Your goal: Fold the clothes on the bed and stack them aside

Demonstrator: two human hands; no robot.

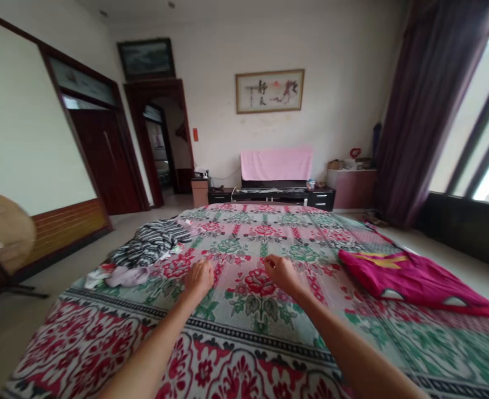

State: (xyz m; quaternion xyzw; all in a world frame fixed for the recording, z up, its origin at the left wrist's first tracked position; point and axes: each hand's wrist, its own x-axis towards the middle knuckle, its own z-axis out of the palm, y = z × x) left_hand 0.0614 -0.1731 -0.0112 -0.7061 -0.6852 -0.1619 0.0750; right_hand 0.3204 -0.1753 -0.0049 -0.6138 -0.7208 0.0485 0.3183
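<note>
Both my arms reach out over a floral blanket (265, 332) in red, green, pink and white, spread over a wide surface. My left hand (199, 277) is closed in a loose fist, back of the hand up, just over or on the cloth. Level with it, a short gap to the right, my right hand (280, 271) has its fingers curled in. No object shows in either hand, and the blanket around them lies flat. A folded magenta cloth (414, 280) with yellow and white patches lies to the right.
On the left lie a black-and-white striped garment (151, 244) and a pale lilac cloth (128, 276). Past the far edge stands a low black cabinet (321, 199) before a pink cloth cover (275, 164). A round wooden board (5, 230) is at far left; a purple curtain (419, 122) hangs right.
</note>
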